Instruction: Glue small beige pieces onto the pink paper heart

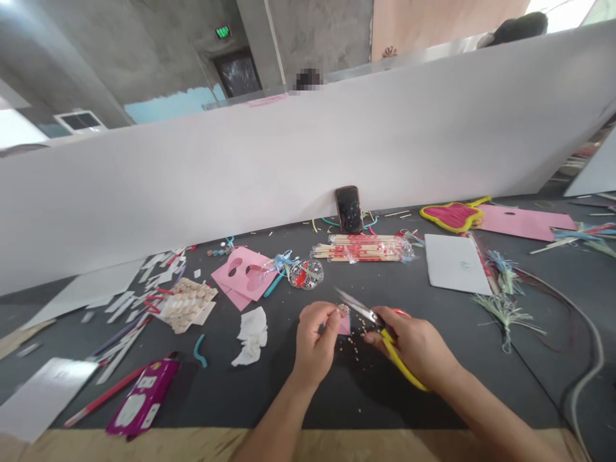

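Note:
My right hand [418, 346] is closed round a pair of scissors [359, 307] with a yellow and red handle. The metal blades point up and to the left, above the fingertips of my left hand [317, 337]. My left hand is pinched on something small and pale that I cannot make out. Just under those fingertips, a small pink piece of card [344, 325] lies on the dark table. Tiny pale bits [352, 346] are scattered between my two hands.
Behind stand a phone [349, 210] and a white partition [240, 173]. Wrapped sticks [360, 249], a pink cut-out card [244, 273], a crumpled tissue [252, 333], a purple packet [144, 398] and a white card [455, 264] lie around. A cable [590, 321] runs down the right.

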Tool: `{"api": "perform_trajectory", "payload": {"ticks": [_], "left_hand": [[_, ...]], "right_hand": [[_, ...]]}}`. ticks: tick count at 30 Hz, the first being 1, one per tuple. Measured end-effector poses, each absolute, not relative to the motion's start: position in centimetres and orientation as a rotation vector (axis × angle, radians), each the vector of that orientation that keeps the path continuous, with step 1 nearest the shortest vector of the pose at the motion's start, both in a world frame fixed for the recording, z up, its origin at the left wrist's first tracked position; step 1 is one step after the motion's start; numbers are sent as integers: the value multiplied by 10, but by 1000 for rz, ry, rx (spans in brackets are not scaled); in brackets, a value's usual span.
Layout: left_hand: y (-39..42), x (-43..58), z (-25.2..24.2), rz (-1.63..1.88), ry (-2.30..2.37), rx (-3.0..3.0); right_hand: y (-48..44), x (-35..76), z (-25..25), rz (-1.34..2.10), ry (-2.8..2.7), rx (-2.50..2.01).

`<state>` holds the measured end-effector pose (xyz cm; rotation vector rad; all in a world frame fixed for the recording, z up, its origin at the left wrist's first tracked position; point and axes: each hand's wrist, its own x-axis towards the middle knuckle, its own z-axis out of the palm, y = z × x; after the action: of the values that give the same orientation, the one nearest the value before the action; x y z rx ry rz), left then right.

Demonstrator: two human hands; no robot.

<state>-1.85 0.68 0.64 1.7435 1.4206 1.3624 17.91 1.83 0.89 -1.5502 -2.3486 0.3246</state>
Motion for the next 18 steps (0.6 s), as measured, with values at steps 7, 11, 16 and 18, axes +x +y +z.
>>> {"api": "perform_trajectory", "payload": {"ticks": [7,11,16,18], "left_hand": [[13,-18,3,1316,1404,1631],[15,-20,-5,1341,1428,1593],[17,-22,-5,1358,1534,1620],[28,-23,3,1343,1594,1735]], "right_hand": [[34,197,4,327,-2138,-1721],[33,196,5,334,-2119,-1699],[41,202,2,307,-1932,-1714],[44,206,-1,314,-1886,-1729]]}}
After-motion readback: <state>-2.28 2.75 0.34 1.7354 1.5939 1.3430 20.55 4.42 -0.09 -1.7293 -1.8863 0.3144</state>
